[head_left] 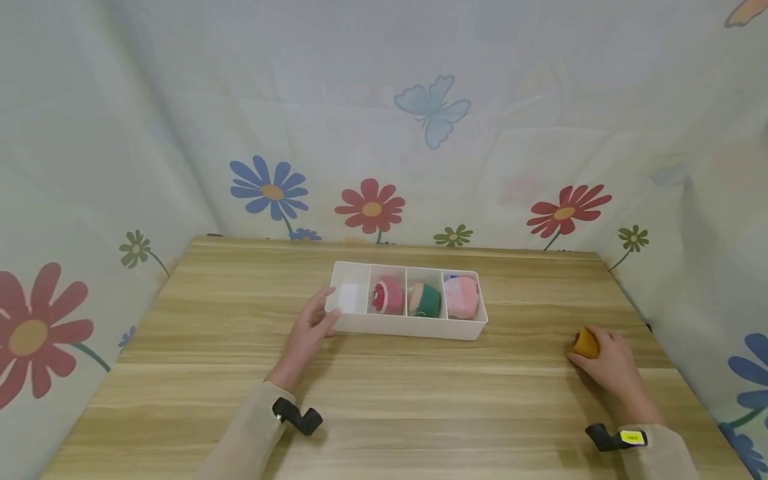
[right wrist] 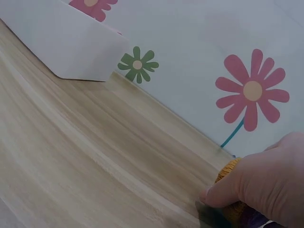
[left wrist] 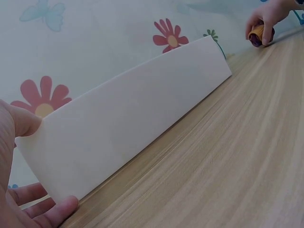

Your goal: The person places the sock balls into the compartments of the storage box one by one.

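Note:
A white divided box stands on the table, its compartments side by side. My left hand grips its left end, one digit at the top rim and other fingertips low at the corner. The leftmost compartment is bare. The others hold a pink-and-red rolled bundle, a green-and-beige bundle and a light pink bundle. Far to the right, my right hand pinches a mustard-yellow rolled bundle, which looks like rolled cloth. Dark purple shows at its end, close over the tabletop.
The wood-grain table ends at the back against a pale curtain printed with flowers and a butterfly. Curtain also hangs along both sides. Each wrist wears a small black camera, the left one and the right one.

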Tool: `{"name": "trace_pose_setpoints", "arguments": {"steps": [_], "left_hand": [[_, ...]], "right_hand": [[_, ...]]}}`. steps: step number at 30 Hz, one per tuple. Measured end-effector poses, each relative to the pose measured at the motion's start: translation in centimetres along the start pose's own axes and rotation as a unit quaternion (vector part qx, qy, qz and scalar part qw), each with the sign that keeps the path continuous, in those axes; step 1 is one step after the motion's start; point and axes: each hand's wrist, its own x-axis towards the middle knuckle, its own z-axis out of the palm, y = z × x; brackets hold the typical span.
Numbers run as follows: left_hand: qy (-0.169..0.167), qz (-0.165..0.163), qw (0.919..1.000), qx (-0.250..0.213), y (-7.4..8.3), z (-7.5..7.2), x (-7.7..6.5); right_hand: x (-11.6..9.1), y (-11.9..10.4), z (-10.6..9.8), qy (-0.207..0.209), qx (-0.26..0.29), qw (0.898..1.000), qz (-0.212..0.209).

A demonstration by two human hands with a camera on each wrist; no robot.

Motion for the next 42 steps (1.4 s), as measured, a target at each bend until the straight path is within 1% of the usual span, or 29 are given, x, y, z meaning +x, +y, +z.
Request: {"name": "trace_pose_setpoints", "arguments": {"steps": [5,15,22,29,35,42], "left_hand": [[-0.004,0.002,1.0000,0.000,-0.1,0.0,0.0],[0.002,0.003,1.0000,-0.004,0.0,0.0,0.0],[0.002,0.000,1.0000,-0.002,-0.1,0.0,0.0],[0.002,-0.001,1.0000,-0.001,-0.2,0.0,0.0],[0.004,0.005,1.0000,-0.001,-0.3,0.0,0.0],[0.006,0.006,1.0000,0.001,-0.3,0.0,0.0]], "right_hand": [[0.3,-0.9,-0.1,-0.001,0.002,1.000,0.003],[1.1,-2.7,-0.3,0.010,0.020,1.000,-0.003],[1.5,-3.9,-0.5,0.015,0.015,1.000,-0.001],[2.1,-5.1,-0.8,0.016,0.022,1.000,-0.012],[2.5,-6.7,-1.1,0.021,0.035,0.999,-0.024],[3.1,-7.9,-1.0,0.016,0.049,0.998,-0.026]]}}
